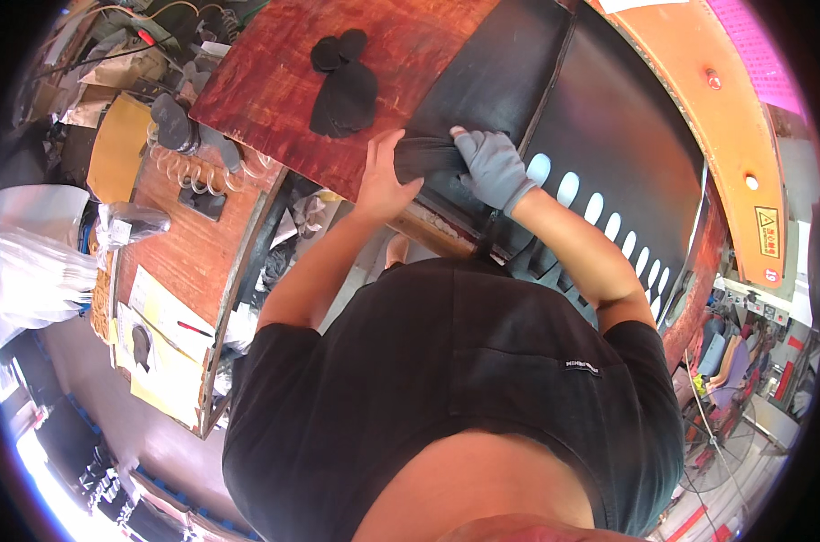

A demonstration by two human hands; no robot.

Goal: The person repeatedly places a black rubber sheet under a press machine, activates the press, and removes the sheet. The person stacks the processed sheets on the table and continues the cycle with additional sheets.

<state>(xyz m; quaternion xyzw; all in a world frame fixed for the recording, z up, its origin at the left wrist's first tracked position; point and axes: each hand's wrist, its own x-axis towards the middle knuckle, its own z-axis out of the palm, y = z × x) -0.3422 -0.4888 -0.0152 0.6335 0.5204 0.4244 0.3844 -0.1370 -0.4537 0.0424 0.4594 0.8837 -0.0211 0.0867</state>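
While the gloved right hand (498,170) grips the black pieces (430,160) by the red table (256,99) edge, left hand (386,188) sits spread at their left end: probably squaring, next calls for closing left fingers.

From the left hand (387,181), a pass is left free over the red tabletop (256,90) at 10 and 12 o'clock, while 11 o'clock is obstructed by black pieces (347,99). The gap between the 2 hands is crossed by dark material (428,158). From the right hand (496,167), room is offered at 2 o'clock across the black sheet (613,86), bounded by an orange beam (740,117).
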